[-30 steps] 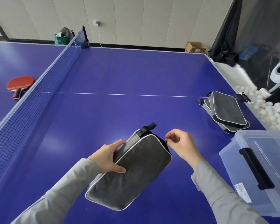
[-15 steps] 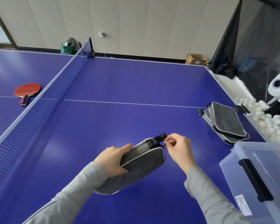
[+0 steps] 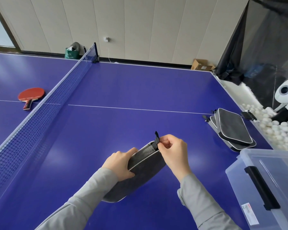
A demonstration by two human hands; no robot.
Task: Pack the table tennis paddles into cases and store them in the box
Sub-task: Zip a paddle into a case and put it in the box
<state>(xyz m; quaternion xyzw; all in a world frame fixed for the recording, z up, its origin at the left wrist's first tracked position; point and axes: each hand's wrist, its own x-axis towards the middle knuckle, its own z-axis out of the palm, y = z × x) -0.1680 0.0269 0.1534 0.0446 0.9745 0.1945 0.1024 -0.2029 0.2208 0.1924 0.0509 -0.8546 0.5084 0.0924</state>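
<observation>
Paddle case [image 3: 140, 171], soft grey fabric and light, hung tilted just above the near bench [image 3: 123, 97]. Left hand [image 3: 120, 165] gripped its upper edge; right hand [image 3: 173, 151] pinched the black strap tab [image 3: 156, 138], seemingly the best pulling point.

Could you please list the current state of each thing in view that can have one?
Grey fabric paddle case: held above the table, gripped by left hand; right hand pinches its top.
Two stacked grey cases: lying flat.
Red paddle: uncased, beyond the net.
Clear plastic box: lidded.
</observation>
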